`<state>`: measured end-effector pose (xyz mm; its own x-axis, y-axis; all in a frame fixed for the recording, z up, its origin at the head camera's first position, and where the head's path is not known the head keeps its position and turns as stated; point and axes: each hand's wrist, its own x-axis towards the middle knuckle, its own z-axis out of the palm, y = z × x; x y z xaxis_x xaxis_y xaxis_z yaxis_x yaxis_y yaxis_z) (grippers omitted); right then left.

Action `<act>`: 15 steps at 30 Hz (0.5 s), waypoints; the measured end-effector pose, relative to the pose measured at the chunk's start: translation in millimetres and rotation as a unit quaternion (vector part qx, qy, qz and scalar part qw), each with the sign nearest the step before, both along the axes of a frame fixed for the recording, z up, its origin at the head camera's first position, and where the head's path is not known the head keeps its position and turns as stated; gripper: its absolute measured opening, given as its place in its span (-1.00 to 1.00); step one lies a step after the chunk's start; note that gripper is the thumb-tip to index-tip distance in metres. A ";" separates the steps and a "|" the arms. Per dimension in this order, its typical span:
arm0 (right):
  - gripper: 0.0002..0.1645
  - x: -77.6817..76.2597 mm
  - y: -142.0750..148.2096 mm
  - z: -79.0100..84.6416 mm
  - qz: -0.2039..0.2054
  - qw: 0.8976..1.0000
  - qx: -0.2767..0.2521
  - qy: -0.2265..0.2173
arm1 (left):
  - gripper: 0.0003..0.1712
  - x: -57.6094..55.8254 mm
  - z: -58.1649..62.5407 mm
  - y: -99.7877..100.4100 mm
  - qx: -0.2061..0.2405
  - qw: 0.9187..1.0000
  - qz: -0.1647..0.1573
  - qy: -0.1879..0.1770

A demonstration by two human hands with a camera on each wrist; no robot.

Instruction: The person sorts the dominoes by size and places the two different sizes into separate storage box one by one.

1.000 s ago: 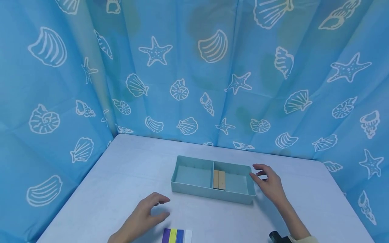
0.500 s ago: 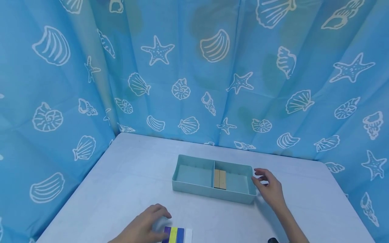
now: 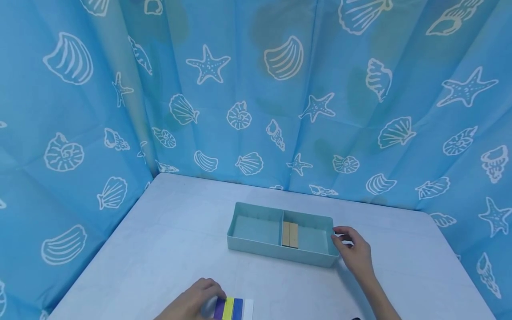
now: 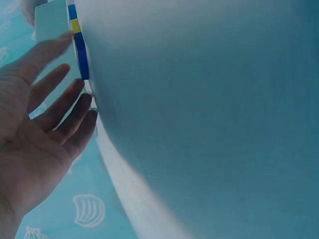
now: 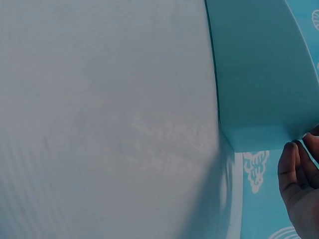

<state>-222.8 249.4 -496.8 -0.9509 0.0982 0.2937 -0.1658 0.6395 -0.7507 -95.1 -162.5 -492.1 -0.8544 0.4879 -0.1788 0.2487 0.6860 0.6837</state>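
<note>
Near the front edge of the head view, purple (image 3: 219, 308), yellow (image 3: 228, 308), blue (image 3: 238, 308) and white (image 3: 248, 308) strip-shaped blocks lie side by side. My left hand (image 3: 195, 298) reaches over their left end, its index fingertip right at the purple and yellow blocks. In the left wrist view its fingers (image 4: 75, 119) are extended and spread. A pale teal two-compartment box (image 3: 260, 246) stands farther back. My right hand (image 3: 355, 251) pinches the rim at the box's right end, thumb and fingertips close together there.
Two light wooden blocks (image 3: 290, 234) lie side by side in the box's right compartment, against the divider (image 3: 282, 227). Under everything is a white tabletop (image 3: 172, 222). A blue seashell-patterned curtain (image 3: 256, 111) hangs along the back and sides.
My left hand has come down and forward from a raised, spread pose to the purple end of the blocks. My right thumb and fingers have closed in on the box's rim.
</note>
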 end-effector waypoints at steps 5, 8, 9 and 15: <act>-0.72 0.6 -3.9 -0.2 -0.012 1.000 -0.016 -0.008 | -0.39 1.1 0.7 -0.5 -0.003 1.000 -0.007 0.011; -0.72 0.7 -5.6 -0.2 -0.017 0.999 -0.026 -0.011 | -0.41 0.8 0.9 -0.6 -0.005 1.000 -0.011 0.012; -0.72 0.8 -6.2 -0.4 -0.019 0.999 -0.027 -0.010 | -0.41 0.8 0.7 -0.7 -0.006 1.000 -0.013 0.015; -0.72 2.8 -7.8 -2.7 -0.023 0.999 -0.034 -0.007 | -0.39 0.9 -1.0 -0.3 -0.019 0.999 -0.020 0.021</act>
